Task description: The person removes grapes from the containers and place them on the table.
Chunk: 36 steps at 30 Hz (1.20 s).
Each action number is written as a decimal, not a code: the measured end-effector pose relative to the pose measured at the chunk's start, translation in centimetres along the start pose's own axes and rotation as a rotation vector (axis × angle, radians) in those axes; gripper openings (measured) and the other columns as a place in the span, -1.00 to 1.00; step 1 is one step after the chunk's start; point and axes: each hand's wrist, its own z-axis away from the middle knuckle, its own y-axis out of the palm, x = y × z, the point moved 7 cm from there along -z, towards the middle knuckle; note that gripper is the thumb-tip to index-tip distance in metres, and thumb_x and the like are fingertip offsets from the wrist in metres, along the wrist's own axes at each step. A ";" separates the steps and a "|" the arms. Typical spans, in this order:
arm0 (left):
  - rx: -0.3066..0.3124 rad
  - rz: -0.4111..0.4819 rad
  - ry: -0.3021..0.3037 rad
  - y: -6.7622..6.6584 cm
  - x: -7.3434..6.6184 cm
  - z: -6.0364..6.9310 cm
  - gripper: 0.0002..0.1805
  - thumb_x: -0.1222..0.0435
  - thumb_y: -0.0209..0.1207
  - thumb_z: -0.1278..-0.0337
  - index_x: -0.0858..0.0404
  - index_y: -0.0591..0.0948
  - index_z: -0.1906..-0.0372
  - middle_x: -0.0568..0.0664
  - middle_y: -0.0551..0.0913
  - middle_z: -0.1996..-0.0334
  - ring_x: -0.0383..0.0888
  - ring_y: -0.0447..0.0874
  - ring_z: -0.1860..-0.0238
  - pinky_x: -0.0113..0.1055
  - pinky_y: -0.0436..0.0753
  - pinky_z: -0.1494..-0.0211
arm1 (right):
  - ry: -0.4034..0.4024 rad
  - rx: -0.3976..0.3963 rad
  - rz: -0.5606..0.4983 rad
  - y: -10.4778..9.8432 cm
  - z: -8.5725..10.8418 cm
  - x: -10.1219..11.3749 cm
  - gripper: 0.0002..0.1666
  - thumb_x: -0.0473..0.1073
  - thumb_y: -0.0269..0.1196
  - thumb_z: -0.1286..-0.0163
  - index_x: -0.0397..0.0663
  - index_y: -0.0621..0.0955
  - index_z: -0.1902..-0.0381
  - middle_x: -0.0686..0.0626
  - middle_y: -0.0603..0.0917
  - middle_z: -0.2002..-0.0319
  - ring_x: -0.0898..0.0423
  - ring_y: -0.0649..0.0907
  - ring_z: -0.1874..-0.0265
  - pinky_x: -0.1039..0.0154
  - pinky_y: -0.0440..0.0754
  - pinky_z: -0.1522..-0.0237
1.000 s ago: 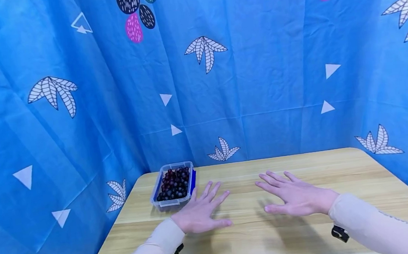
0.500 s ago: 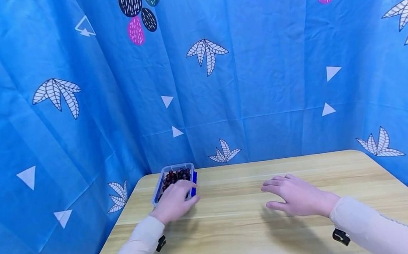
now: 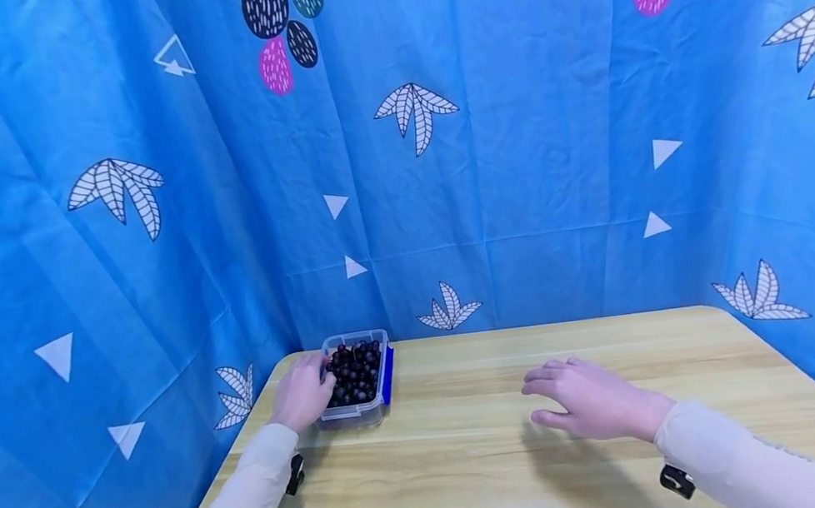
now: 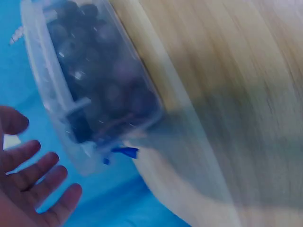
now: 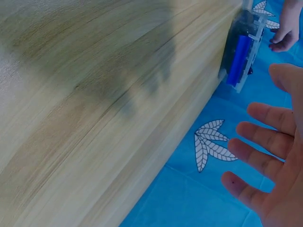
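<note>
We see the clear box [image 3: 354, 418] on the table [image 3: 447, 467], left of centre in the frame, with dark fruit [image 3: 355, 379] heaped inside and a blue clip [image 3: 388, 376] on its right side. Our left hand [image 3: 303, 393] is at the box's left edge; its fingers are spaced and slightly bent, gripping nothing we can see. Whether a fingertip touches the rim, we cannot tell. Our right hand [image 3: 596, 402] hangs over the table right of centre, its fingers loosely bent and holding nothing.

We judge the work barely begun: the left hand's reach looks nearly done, while a grip on the box or fruit and any handling of them remain undone.
</note>
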 end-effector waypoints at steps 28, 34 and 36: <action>0.161 0.057 -0.228 3.8 4.0 0.1 -0.46 0.41 -0.05 -0.37 0.46 0.34 -0.41 0.42 0.61 -0.11 0.29 0.66 -0.05 0.19 0.62 -0.09 | 0.160 -0.018 -0.108 4.0 -8.9 2.5 -0.41 0.28 0.21 -0.36 0.04 0.69 -0.13 0.02 0.71 -0.12 -0.01 0.68 -0.10 0.00 0.60 -0.20; 0.175 0.077 -0.238 3.3 3.6 0.6 -0.42 0.45 -0.08 -0.37 0.52 0.24 -0.45 0.49 0.55 -0.17 0.33 0.63 -0.09 0.18 0.59 -0.17 | 0.242 -0.010 -0.278 6.6 -13.2 3.8 -0.39 0.20 0.16 -0.44 -0.05 0.60 -0.26 -0.06 0.63 -0.24 -0.07 0.61 -0.23 -0.04 0.55 -0.28; 0.182 0.074 -0.224 3.3 3.4 0.7 -0.42 0.45 -0.09 -0.37 0.54 0.23 -0.45 0.50 0.54 -0.17 0.34 0.62 -0.10 0.18 0.58 -0.18 | 0.261 -0.003 -0.321 7.3 -14.3 4.4 -0.36 0.21 0.17 -0.42 -0.06 0.57 -0.29 -0.07 0.61 -0.27 -0.09 0.59 -0.26 -0.06 0.53 -0.29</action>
